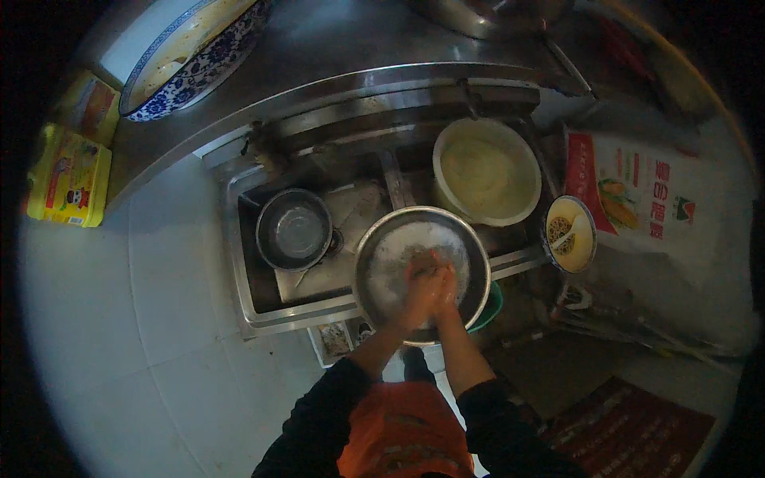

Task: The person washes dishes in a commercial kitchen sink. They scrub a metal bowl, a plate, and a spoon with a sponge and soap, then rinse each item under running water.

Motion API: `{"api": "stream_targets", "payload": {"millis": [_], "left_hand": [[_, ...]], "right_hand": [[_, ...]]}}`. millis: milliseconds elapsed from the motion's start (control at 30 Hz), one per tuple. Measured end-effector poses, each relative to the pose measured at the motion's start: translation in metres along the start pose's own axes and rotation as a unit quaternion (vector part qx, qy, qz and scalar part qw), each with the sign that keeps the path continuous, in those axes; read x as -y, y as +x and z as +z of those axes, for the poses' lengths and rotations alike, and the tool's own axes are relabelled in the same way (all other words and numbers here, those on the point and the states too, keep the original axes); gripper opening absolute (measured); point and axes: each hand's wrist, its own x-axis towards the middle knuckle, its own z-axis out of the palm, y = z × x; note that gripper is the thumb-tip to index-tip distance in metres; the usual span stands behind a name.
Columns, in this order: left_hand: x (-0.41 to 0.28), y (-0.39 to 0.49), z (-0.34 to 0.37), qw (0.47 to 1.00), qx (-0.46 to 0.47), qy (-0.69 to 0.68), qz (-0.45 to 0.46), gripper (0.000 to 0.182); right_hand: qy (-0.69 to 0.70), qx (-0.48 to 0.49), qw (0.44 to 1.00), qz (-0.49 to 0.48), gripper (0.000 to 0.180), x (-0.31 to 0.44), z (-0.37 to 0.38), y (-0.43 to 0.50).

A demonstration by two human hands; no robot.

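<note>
Both hands are together over a round metal basin (pixel 382 239) that holds whitish, foamy-looking liquid. My left hand (pixel 420 296) and my right hand (pixel 445 287) touch each other, with the fingers low in the basin. Something small and reddish shows at the fingertips, too blurred to name, and whether it is held I cannot tell. The basin rests at the front edge of a steel sink (pixel 257 319). Behind it on the right stands a pale tub (pixel 487 170) of cloudy greenish liquid. A dark metal pan (pixel 294 230) sits in the left sink bowl.
A small bowl with a white spoon (pixel 569 239) stands at the sink's right. Farther right lies a printed white sack (pixel 633 185). A large blue-and-white bowl (pixel 203 74) and a yellow container (pixel 72 179) are at upper left. A green vessel (pixel 490 308) shows beneath the basin.
</note>
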Motion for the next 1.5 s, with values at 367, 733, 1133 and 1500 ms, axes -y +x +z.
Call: {"api": "stream_targets", "payload": {"millis": [367, 733, 1133, 1500], "left_hand": [[0.01, -0.033, -0.053, 0.996, 0.019, -0.08, -0.029, 0.031], [0.057, -0.05, -0.015, 0.992, -0.068, -0.068, -0.077, 0.036], [-0.008, -0.033, -0.058, 0.98, -0.026, -0.18, -0.078, 0.023], [0.002, -0.059, -0.086, 0.968, -0.117, -0.22, -0.019, 0.021]], "right_hand": [[-0.583, -0.13, 0.802, -0.018, 0.039, 0.007, 0.013, 0.025], [-0.954, 0.034, 0.271, -0.126, 0.057, 0.002, 0.026, 0.021], [-0.165, -0.07, 0.983, 0.03, 0.04, -0.004, 0.032, 0.005], [-0.772, -0.01, 0.62, -0.138, 0.022, 0.024, 0.025, 0.034]]}}
